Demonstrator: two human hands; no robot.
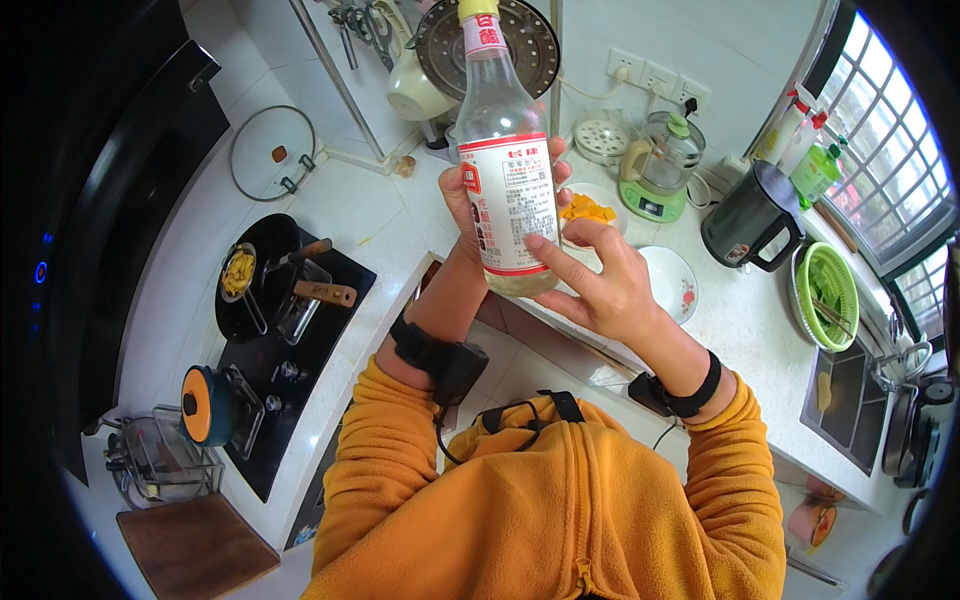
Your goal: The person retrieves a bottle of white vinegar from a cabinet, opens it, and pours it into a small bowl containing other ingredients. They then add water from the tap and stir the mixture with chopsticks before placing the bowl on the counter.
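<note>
A clear glass bottle [506,97] with a yellow cap and a printed label stands upright in my left hand [463,202], whose thumb shows on one side and fingertips on the other. A little clear liquid shows at its bottom. My right hand [600,281] touches the label's lower part with the index finger; its other fingers are loosely bent. Behind the bottle, a plate of orange chunks [589,210] and a white bowl [667,283] with a flower print rest on the counter. At the left, a black wok [259,300] on the stove holds a strainer of yellow food [238,271].
A blue pot [217,405] with an orange lid stands on the stove, a cutting board [196,547] below it. Along the right counter are a glass kettle [671,161], a dark electric kettle [750,217], a green basket of leaves [825,292] and a sink [847,405].
</note>
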